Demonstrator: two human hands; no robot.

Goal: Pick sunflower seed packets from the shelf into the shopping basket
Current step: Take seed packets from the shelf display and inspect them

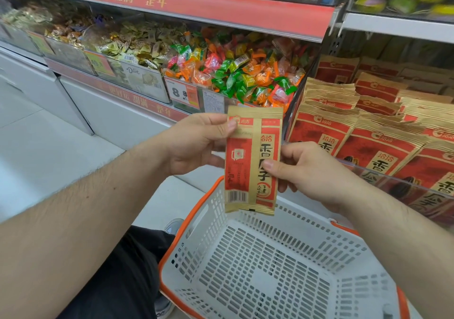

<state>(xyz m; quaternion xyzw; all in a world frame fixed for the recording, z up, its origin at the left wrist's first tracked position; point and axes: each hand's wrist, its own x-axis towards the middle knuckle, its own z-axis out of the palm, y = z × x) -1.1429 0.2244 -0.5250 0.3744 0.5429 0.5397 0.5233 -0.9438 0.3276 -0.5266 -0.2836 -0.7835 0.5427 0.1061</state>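
Both hands pinch one sunflower seed packet (pixel 253 159) upright above the far rim of the shopping basket (pixel 258 269): the left hand (pixel 194 144) at its top corner, the right hand (pixel 309 171) at its right edge. Best to lower it nearer the basket floor, then release both pinches together so it lands flat inside.

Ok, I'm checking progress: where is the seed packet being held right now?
In the head view's centre, the seed packet hangs upright above the shopping basket, pinched between the left hand and right hand.
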